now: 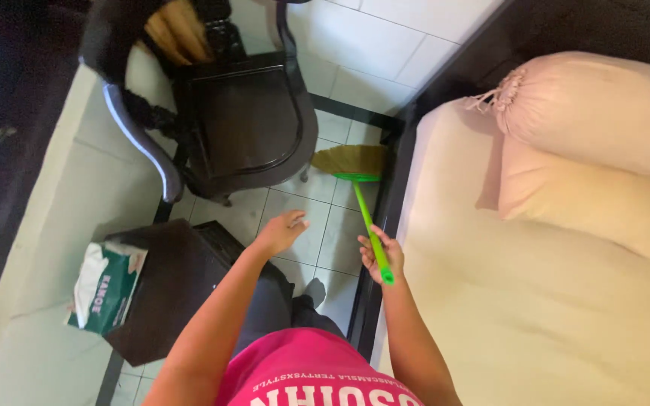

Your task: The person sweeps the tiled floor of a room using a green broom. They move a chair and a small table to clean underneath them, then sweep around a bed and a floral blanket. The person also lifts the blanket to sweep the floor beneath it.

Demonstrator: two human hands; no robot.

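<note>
R hand [382,256] at approx 5 o'clock of centre, fingers wrapped round top of green broom handle [369,225], near its end cap. L hand [280,231] just left, fingers loosely spread, touching nothing. Handle runs up toward 12 o'clock to straw broom head [349,160], resting on tiled floor [306,199] betw. dark chair [242,120] and bed [536,301]. Judged: light, stiff plastic shaft, smooth so maybe slippery; bristles flex. Grip high on shaft gives reach, lower gives control.

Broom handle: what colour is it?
Bright green, like the head clamp above tan bristles; the broom handle shows in the head view.
</note>
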